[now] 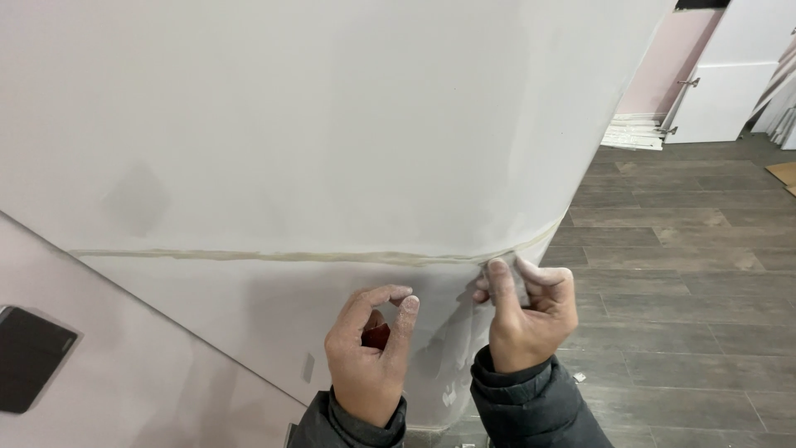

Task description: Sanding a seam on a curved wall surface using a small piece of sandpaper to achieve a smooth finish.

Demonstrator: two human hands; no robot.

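Observation:
A white wall (pixel 315 108) fills most of the head view, with a thin yellowish strip of tape (pixel 274 256) running across it to the wall's corner. My right hand (pixel 526 315) pinches a pale, crumpled piece of tape or film (pixel 520 282) at the corner, where the strip ends. My left hand (pixel 369 353) is curled just left of it, below the strip, with a small dark red object (pixel 377 335) tucked in the palm. Both hands are dusty, and dark jacket cuffs cover the wrists.
A pale sloping panel (pixel 124 365) with a black square fitting (pixel 29 357) lies at the lower left. Grey wood-look flooring (pixel 688 274) stretches right, with small debris near my cuff. White boards (pixel 634 133) are stacked by a far pink wall and white door.

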